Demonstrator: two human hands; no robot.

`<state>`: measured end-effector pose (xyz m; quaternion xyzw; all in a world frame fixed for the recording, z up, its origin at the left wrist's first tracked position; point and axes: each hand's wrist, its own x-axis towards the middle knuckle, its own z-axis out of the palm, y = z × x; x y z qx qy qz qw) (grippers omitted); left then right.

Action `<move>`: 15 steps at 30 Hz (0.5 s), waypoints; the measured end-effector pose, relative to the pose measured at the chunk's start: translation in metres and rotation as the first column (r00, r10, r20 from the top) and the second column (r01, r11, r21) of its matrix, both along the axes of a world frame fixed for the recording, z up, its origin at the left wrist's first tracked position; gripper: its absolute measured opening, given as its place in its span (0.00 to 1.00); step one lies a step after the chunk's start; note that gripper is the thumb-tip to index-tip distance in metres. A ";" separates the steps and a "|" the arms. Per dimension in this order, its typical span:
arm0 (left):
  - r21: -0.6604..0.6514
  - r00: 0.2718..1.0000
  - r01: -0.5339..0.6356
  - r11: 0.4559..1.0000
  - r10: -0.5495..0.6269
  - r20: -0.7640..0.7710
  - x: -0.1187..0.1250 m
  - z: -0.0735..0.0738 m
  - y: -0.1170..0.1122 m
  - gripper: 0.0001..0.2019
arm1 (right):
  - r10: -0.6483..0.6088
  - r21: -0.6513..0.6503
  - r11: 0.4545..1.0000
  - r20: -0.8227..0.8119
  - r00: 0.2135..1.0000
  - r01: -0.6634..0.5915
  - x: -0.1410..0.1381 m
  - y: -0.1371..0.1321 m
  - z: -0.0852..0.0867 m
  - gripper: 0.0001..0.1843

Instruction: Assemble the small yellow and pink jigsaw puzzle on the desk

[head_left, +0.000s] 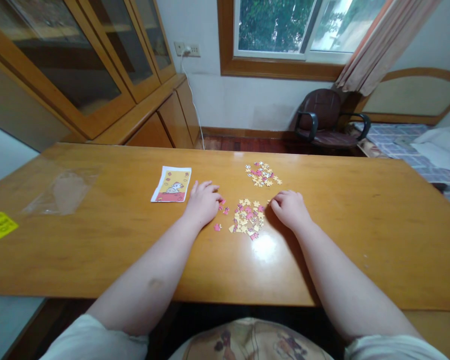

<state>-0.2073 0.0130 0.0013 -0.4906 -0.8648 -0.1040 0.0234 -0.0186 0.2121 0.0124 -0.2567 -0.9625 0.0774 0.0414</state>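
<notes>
Fingers (209, 188) of left hand (202, 204) and right hand (289, 208) lie relaxed, empty, flanking the puzzle pieces (247, 218).

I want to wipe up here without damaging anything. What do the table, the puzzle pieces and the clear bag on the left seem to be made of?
Table: wood or wood veneer with a glossy varnish; grain shows and a bright glare reflects off it.
Puzzle pieces: probably printed cardboard; thin, flat, matte.
Clear bag: thin plastic film; see-through, creased, faintly shiny.

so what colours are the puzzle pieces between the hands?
The puzzle pieces are mostly yellow and pink, with some white; the head view shows them.
</notes>
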 end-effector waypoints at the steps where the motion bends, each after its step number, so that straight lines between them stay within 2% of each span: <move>1: -0.013 1.000 0.021 1.000 -0.021 -0.006 -0.001 0.002 -0.002 0.14 | 0.009 -0.002 1.000 0.021 1.000 -0.009 0.002 0.000 0.002 0.18; 5: -0.016 0.994 0.111 0.994 -0.112 -0.018 0.003 0.006 -0.005 0.13 | 0.108 -0.070 0.992 0.063 0.992 -0.104 0.006 -0.004 0.008 0.16; 8: 0.034 0.974 0.228 0.973 -0.227 -0.021 0.010 0.003 -0.001 0.13 | 0.192 -0.138 0.971 -0.026 0.981 -0.194 0.007 -0.005 0.009 0.17; 11: 0.019 0.939 0.345 0.939 -0.344 -0.011 0.016 -0.003 0.005 0.16 | 0.258 -0.144 0.953 -0.079 0.963 -0.267 0.006 -0.004 0.008 0.16; 13: 0.004 0.940 0.341 0.940 -0.341 -0.001 0.016 -0.006 0.006 0.16 | 0.267 -0.104 0.957 -0.058 0.962 -0.272 0.005 -0.003 0.007 0.15; 15: 0.008 0.957 0.288 0.957 -0.289 0.007 0.011 -0.007 0.004 0.14 | 0.239 -0.048 0.970 -0.025 0.971 -0.240 0.004 -0.003 0.007 0.16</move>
